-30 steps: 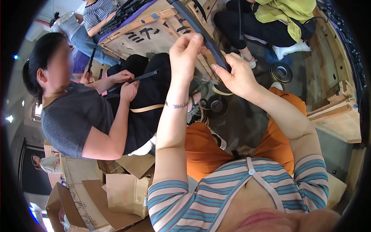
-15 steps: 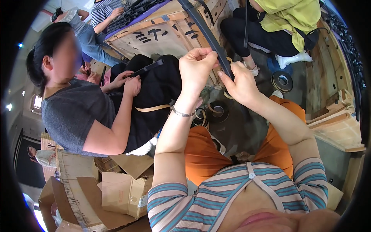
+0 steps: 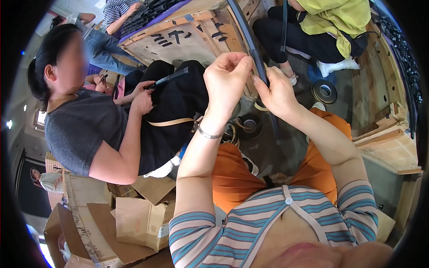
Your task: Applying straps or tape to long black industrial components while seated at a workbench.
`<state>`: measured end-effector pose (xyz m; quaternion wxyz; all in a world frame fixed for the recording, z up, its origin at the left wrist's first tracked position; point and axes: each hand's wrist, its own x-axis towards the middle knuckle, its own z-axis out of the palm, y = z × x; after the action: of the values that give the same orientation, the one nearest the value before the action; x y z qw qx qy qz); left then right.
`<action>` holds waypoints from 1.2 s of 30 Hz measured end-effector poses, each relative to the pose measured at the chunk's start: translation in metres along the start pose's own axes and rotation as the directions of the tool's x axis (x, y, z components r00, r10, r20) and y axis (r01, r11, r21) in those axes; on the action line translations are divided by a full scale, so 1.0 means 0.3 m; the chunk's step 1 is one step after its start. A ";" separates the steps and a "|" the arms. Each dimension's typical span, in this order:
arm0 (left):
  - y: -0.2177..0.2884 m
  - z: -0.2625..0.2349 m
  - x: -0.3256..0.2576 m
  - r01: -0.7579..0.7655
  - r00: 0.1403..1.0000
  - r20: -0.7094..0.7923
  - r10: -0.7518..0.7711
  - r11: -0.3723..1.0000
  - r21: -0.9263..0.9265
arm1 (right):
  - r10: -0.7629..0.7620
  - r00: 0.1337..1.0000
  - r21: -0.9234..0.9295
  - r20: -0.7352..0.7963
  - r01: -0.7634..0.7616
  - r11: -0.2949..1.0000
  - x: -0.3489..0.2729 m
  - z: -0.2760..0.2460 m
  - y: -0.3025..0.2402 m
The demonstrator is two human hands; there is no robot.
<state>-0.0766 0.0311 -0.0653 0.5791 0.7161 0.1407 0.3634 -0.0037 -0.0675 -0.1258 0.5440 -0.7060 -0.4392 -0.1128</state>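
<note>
A long, narrow black strip [image 3: 247,32] slants down in front of me, its lower end showing below my right hand [image 3: 279,93]. The right hand is closed round it, thumb lying along its near face. My left hand [image 3: 226,82] is beside the strip, fingers curled and thumb pinched against the index finger at its left edge. Whatever is in that pinch is too small to make out. Just below the hands, a tan band [image 3: 260,106] forms a small curve.
At my left sits a person in a grey shirt [image 3: 78,129], holding a black strip [image 3: 172,77]. Tape rolls [image 3: 324,92] lie on the floor. A wooden crate [image 3: 178,38] stands ahead, another [image 3: 384,147] at right. Cardboard boxes [image 3: 138,223] fill the lower left. Someone in yellow-green [image 3: 333,20] sits opposite.
The strip has swung a little more upright, and more of its lower end shows below my right hand. My left hand has shifted slightly left. The neighbour's hands moved left and down.
</note>
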 end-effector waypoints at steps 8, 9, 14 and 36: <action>0.019 -0.003 0.016 0.037 0.999 -0.029 -0.035 0.996 0.081 | -0.024 0.999 -0.162 0.046 0.031 0.986 0.005 -0.006 0.003; 0.015 -0.002 0.013 0.048 0.999 -0.019 -0.047 0.998 0.043 | -0.112 0.994 -0.267 0.008 0.110 0.957 0.002 -0.013 0.011; -0.006 0.012 0.008 0.025 0.999 -0.031 -0.025 0.999 -0.022 | -0.210 0.976 -0.336 -0.060 0.179 0.925 -0.011 -0.024 0.009; -0.002 -0.149 0.060 0.285 0.889 0.458 0.003 0.779 -0.558 | 0.000 0.976 0.593 0.219 -0.133 0.794 0.029 -0.115 -0.001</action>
<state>-0.0943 0.0750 -0.0565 0.8215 0.5393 -0.0624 0.1742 0.0122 -0.0931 -0.1066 0.6954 -0.5184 -0.4812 0.1268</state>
